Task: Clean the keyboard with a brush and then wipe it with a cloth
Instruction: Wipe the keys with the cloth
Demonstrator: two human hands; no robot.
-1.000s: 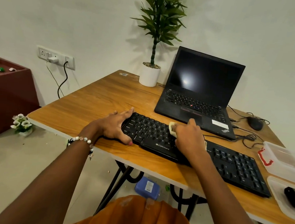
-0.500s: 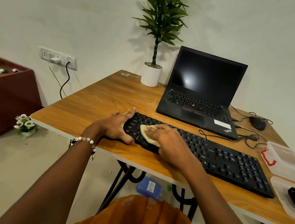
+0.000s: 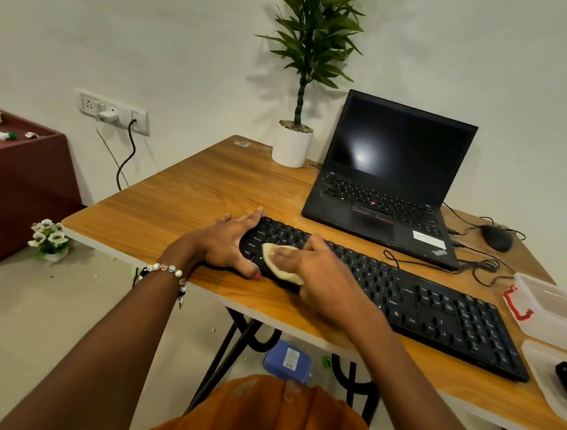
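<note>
The keyboard (image 3: 405, 292) lies along the near edge of the table (image 3: 181, 206). On its left end rests the cloth (image 3: 281, 262), under the right hand (image 3: 321, 275); the left hand (image 3: 225, 244) sits against that same left end. Behind the keyboard stands the laptop (image 3: 390, 182), with the potted plant (image 3: 294, 141) behind and to the left of the keyboard. The mouse (image 3: 495, 237) lies behind the keyboard's right end. Two containers (image 3: 552, 310) sit just right of the keyboard. On the floor, left of the keyboard, stands a small flower pot (image 3: 49, 240).
</note>
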